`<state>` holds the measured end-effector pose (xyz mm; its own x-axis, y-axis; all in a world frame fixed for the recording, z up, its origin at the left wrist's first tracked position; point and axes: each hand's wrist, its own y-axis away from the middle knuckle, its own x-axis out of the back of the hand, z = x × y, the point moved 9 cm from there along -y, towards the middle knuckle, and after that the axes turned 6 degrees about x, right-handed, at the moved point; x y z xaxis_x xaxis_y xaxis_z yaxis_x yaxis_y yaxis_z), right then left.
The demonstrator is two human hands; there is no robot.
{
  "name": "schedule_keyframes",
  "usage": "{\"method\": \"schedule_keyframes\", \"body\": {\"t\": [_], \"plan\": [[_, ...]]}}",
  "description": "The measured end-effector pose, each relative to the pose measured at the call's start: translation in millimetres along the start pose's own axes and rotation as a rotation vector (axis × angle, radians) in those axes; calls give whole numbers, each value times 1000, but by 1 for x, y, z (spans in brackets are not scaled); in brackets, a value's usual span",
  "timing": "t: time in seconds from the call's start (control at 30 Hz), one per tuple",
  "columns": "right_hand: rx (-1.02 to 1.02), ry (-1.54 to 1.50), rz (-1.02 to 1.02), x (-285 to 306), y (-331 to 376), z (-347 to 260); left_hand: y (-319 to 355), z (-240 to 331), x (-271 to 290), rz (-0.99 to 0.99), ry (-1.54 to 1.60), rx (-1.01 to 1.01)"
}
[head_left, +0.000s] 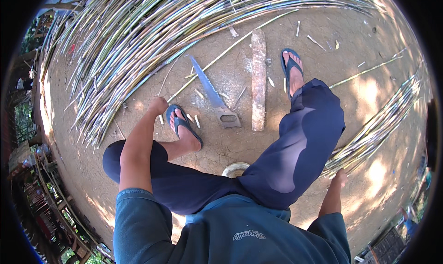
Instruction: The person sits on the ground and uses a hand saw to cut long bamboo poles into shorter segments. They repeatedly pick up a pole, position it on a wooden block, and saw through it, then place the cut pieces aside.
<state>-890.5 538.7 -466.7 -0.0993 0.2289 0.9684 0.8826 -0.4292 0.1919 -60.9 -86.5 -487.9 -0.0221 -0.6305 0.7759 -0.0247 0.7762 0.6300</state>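
Observation:
My left hand (159, 105) is closed beside my left foot, at the near end of a long thin cane (217, 59) slanting away to the far right. Just right of that foot lies a handsaw (210, 88), its handle toward me. Beyond it rests a flat-topped wooden log (259, 81), pointing away from me between my feet. Low on the right, my right hand (340, 176) is beside the near ends of a bundle of canes (369, 137). Its fingers are too small and turned away to show whether they grip anything.
A large heap of long canes (152, 37) curves across the far left ground. Short cut pieces (199, 94) lie around the saw. A single cane (367, 71) lies at right. Under me is part of a round pale seat (235, 169). My feet wear dark flip-flops (191, 127).

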Motion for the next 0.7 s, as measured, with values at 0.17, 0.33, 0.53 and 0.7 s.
{"method": "schedule_keyframes", "body": {"t": [0.17,0.33,0.53,0.7], "plan": [[569,-223,301,105,84,-72,-20,33,-32,167,95,88],[800,-859,243,216,216,-171,-55,20,-77,71,215,241],[1351,-1052,192,293,385,-265,-51,41,-59,190,236,100],[1638,-1066,-202,256,506,-304,-4,51,16,402,369,-59]]}}
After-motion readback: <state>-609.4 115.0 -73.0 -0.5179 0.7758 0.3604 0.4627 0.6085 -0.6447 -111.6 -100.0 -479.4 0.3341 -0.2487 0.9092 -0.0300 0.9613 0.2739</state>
